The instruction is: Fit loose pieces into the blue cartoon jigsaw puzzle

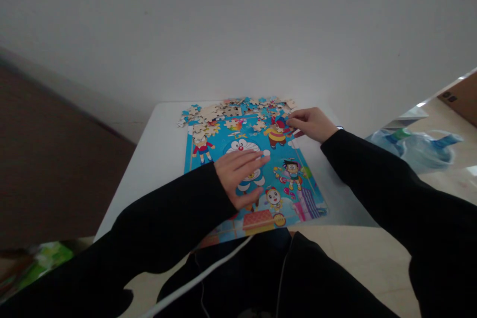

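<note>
1) The right hand (311, 123) has its thumb and forefinger drawn close together at the picture board's far right corner, as in a pinch; I cannot tell whether a piece sits between them, and a slack grip could let one drop
2) The left hand (240, 174) lies palm down over the middle of the board, thumb spread from the other fingers; a sideways push could skew everything beneath
3) The picture board (300, 151) lies on the table (149, 144), its near edge at the table's edge, perhaps past it; weight there could tip it
4) Loose pieces (260, 125) cover some of its far part; dragging knuckles could scatter them
5) The pile (208, 113) sits between board and wall (238, 35); a bump could spill it across the picture
6) A white cable (208, 271) runs near the board's near edge; snagged by the left sleeve (179, 213), it might tug the arm
</note>
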A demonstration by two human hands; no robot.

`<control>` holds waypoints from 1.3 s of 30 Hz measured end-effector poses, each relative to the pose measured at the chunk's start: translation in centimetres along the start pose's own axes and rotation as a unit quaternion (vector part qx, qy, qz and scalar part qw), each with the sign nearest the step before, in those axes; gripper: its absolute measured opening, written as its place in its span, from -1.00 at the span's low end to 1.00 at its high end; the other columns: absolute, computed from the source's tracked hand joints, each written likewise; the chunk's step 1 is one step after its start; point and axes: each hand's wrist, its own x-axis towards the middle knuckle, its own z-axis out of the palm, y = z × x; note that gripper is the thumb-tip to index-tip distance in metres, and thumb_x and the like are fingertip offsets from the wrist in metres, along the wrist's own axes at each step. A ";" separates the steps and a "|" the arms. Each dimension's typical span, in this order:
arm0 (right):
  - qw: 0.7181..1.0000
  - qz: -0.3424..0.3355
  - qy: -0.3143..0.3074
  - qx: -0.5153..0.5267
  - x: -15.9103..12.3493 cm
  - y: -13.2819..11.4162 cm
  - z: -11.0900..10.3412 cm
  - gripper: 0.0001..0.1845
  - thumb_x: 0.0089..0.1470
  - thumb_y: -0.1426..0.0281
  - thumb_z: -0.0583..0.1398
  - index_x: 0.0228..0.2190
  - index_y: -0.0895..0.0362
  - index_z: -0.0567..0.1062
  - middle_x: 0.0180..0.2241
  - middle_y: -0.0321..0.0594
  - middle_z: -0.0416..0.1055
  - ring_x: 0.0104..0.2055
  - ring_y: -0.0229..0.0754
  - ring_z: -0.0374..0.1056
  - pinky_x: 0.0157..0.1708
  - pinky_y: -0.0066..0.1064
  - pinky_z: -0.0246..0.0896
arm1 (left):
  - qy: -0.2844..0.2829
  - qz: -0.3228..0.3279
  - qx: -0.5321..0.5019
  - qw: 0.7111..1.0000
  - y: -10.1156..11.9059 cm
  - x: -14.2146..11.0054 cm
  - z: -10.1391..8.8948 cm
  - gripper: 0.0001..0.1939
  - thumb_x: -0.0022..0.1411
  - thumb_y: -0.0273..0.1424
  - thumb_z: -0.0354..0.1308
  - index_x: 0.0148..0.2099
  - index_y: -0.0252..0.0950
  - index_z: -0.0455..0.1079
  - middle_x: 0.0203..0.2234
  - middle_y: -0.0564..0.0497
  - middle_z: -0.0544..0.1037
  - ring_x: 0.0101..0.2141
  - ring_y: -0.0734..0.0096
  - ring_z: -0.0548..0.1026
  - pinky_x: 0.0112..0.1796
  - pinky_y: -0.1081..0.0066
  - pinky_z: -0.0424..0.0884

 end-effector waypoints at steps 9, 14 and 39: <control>0.969 0.022 -0.136 0.206 -1.2 -2.8 7.8 -0.68 -0.24 0.17 0.33 -0.53 0.17 0.47 -0.63 -0.39 0.32 -0.60 -0.41 0.21 -0.63 -0.57 0.23 | 0.050 -0.427 -0.409 0.805 -4.2 0.9 -0.4 -0.35 -0.08 -0.01 0.27 -0.03 -0.35 0.34 -0.19 -0.17 0.53 -0.21 0.20 0.52 -0.29 0.34 0.47; 0.967 0.026 -0.120 0.221 -1.0 -2.3 9.6 -0.61 -0.33 0.11 0.35 -0.54 0.18 0.48 -0.66 -0.41 0.29 -0.64 -0.43 0.13 -0.67 -0.56 0.14 | 0.040 -0.501 -0.400 0.767 -5.1 1.1 -1.4 -0.57 -0.18 -0.14 0.38 -0.34 -0.32 0.39 -0.58 0.07 0.54 -0.59 0.53 0.47 -0.56 0.59 0.33; 0.956 0.002 -0.118 0.270 -1.9 -2.4 10.6 -0.61 -0.34 0.18 0.38 -0.44 0.15 0.52 -0.50 -0.24 0.50 -0.44 -0.22 0.44 -0.42 -0.40 0.36 | 0.014 -0.518 -0.296 0.803 -5.5 0.8 -3.8 -0.90 -0.08 -0.55 0.28 -0.50 -0.37 0.38 -0.73 0.12 0.45 -0.66 0.56 0.42 -0.58 0.61 0.33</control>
